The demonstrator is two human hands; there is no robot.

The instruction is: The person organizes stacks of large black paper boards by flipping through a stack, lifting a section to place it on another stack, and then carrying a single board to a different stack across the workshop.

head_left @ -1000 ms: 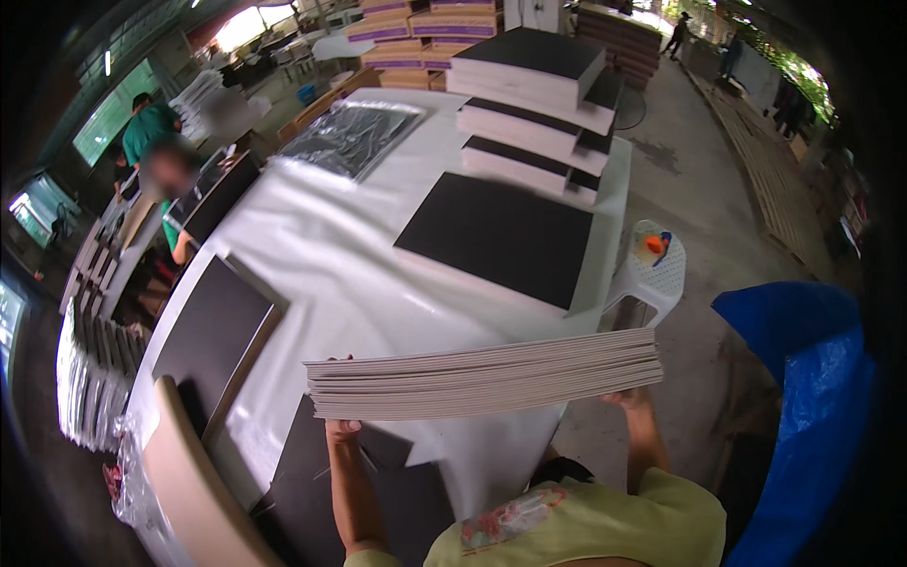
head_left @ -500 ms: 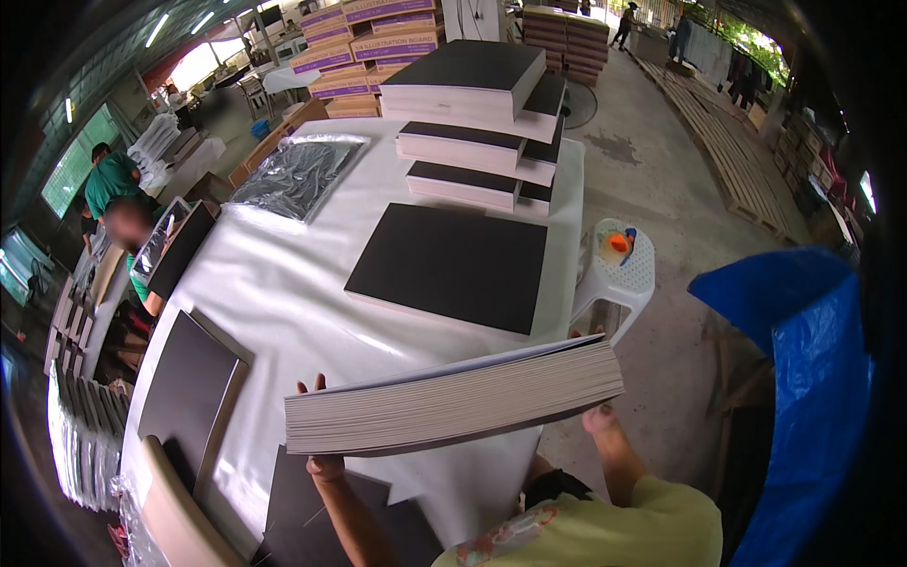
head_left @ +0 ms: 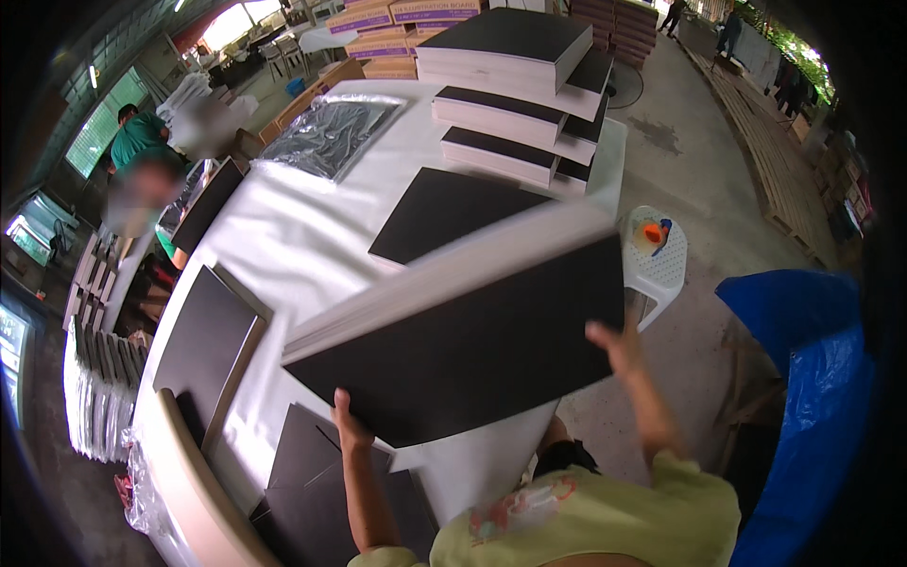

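Note:
A thick stack of black-faced boards (head_left: 472, 350) with pale edges is held up tilted over the near side of the table, its black face toward me. My left hand (head_left: 351, 422) grips its lower left part, thumb on the black face and fingers hidden behind. At its right end my right hand (head_left: 616, 346) clasps it the same way. Just behind it, partly covered, a black-topped stack (head_left: 444, 210) lies flat on the white-covered table (head_left: 312, 222). Farther back, more black-topped stacks (head_left: 505, 47) are piled up crosswise.
Dark boards (head_left: 213, 340) lie at the table's left, near a curved beige panel (head_left: 203, 472). A plastic-wrapped pack (head_left: 331, 132) sits farther back. Right of the table are a white stool (head_left: 661, 269) with an orange item and a blue tarp (head_left: 812, 378). Co-workers (head_left: 140, 137) are at left.
My hands have tipped the board stack, raising its far edge, so its black face now shows instead of its pale edge. The view has shifted slightly.

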